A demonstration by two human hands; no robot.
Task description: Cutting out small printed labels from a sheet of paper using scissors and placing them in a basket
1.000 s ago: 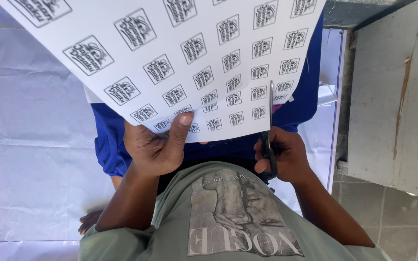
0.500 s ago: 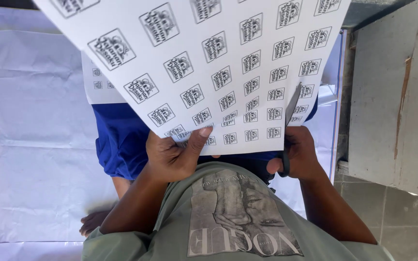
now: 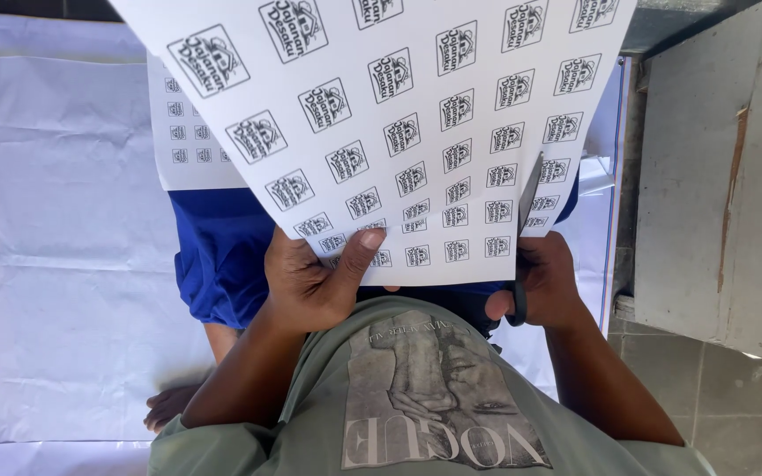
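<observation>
Left hand [image 3: 315, 282] pinches the sheet [image 3: 416, 115] at its near edge, thumb on top; the sheet fans away toward 12 o'clock. Right hand [image 3: 544, 282] grips scissors [image 3: 526, 211], blades pointing to 12, biting the sheet's right side

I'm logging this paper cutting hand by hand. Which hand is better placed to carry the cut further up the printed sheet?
The right hand. It grips the scissors, whose blade lies against the sheet of printed labels near its right edge. The left hand only pinches the sheet's lower edge, steadying it.

White sheet [image 3: 416, 115] of square black labels, held up.
</observation>
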